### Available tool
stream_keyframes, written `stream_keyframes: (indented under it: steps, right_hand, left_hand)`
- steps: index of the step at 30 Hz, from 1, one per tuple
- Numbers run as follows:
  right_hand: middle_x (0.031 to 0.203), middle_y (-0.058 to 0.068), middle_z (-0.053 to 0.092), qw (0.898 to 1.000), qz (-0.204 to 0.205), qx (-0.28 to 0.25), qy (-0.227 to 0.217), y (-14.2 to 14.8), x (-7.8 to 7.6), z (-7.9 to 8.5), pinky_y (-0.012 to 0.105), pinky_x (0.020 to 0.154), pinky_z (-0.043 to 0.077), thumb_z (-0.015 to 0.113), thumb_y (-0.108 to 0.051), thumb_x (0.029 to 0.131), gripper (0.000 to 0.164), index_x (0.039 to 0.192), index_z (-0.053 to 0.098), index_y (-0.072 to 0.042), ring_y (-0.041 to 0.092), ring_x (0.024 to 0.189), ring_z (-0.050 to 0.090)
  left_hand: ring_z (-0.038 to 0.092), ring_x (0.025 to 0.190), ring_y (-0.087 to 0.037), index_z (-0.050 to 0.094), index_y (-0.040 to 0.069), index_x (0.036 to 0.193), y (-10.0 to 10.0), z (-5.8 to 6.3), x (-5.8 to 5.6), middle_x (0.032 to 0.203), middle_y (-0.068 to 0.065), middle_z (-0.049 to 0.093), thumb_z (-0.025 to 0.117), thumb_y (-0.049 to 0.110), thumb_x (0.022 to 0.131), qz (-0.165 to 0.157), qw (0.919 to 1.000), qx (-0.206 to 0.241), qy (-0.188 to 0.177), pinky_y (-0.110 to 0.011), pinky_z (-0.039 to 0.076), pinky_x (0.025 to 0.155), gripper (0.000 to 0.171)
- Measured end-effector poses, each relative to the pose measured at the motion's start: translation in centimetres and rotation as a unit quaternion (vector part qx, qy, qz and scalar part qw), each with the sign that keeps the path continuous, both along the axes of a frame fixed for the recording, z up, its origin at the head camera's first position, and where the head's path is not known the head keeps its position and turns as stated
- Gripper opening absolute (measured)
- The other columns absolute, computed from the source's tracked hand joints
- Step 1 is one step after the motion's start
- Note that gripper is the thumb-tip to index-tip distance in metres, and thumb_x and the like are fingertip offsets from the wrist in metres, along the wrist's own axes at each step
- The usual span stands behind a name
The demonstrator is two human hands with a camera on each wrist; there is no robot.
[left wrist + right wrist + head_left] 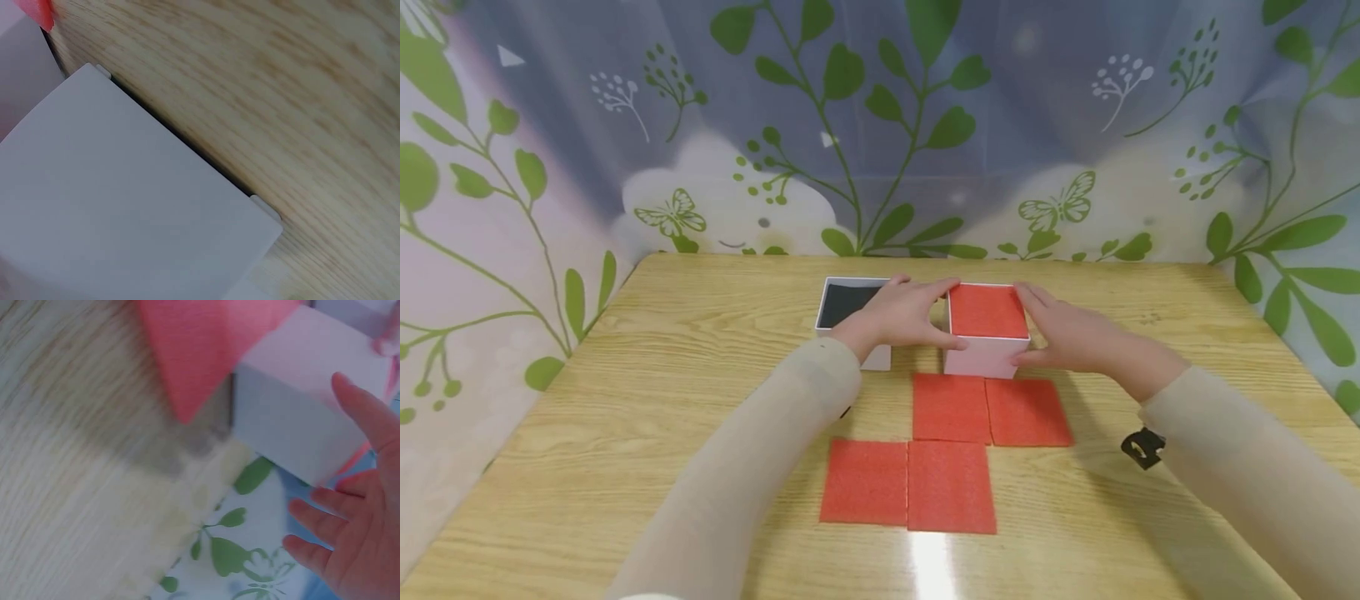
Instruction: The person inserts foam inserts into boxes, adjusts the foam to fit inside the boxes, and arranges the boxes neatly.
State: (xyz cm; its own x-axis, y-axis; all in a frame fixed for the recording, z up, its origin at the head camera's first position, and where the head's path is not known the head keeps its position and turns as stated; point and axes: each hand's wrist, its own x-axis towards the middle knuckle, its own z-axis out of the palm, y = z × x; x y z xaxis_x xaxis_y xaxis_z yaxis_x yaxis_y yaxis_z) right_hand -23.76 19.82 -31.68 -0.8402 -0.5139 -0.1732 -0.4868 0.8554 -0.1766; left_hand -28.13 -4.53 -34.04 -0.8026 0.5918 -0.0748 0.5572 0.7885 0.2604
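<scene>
In the head view, a white box (981,357) stands at the back of the table, filled level with red felt squares (988,310). My left hand (906,315) spans its left side, fingertips near the back left corner and thumb by the front. At the right side is my right hand (1071,333), its thumb and fingers spread about the corner. The right wrist view shows those fingers (319,522) extended beside the box wall. Behind my left wrist stands a second white box (876,358) with black squares (848,305) inside; its side fills much of the left wrist view.
Four red felt squares lie flat in front of the boxes: a back pair (951,408) and, offset to the left, a front pair (951,487). A leaf-patterned curtain (880,150) hangs behind the wooden table (647,417). A black strap piece (1142,448) shows at my right wrist.
</scene>
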Motion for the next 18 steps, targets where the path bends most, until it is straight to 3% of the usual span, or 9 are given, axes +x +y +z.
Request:
stream_keyframes:
  steps: [5, 12, 18]
  right_hand:
    - [0.147, 0.027, 0.023, 1.000, 0.005, 0.014, -0.009, 0.2, 1.3, 0.6, 0.055, 0.093, 0.039, 0.067, -0.044, 0.083, 0.096, 0.145, 0.015, 0.008, 0.044, 0.125, 0.038]
    - [0.148, 0.028, 0.016, 0.999, -0.008, 0.015, -0.037, -0.5, 2.2, 0.2, 0.053, 0.091, 0.042, 0.067, -0.042, 0.084, 0.101, 0.145, 0.005, 0.009, 0.044, 0.123, 0.040]
    - [0.149, 0.029, 0.014, 0.999, -0.012, 0.039, -0.024, -0.9, 2.4, 0.1, 0.052, 0.090, 0.043, 0.069, -0.038, 0.083, 0.101, 0.145, 0.006, 0.010, 0.045, 0.126, 0.035]
  left_hand:
    - [0.041, 0.126, -0.006, 0.019, 0.021, 0.150, 0.0, 0.0, 0.0, 0.143, 0.008, 0.040, 0.054, 0.074, 0.073, 0.002, 1.0000, 0.000, -0.003, -0.039, 0.008, 0.111, 0.100]
    - [0.040, 0.127, -0.006, 0.019, 0.021, 0.150, 0.0, 0.1, 0.1, 0.144, 0.008, 0.040, 0.054, 0.074, 0.073, 0.001, 1.0000, 0.000, -0.001, -0.039, 0.009, 0.111, 0.100]
    - [0.040, 0.127, -0.007, 0.020, 0.020, 0.150, 0.0, 0.1, 0.1, 0.144, 0.007, 0.040, 0.054, 0.074, 0.073, -0.001, 1.0000, 0.003, 0.000, -0.040, 0.010, 0.111, 0.100]
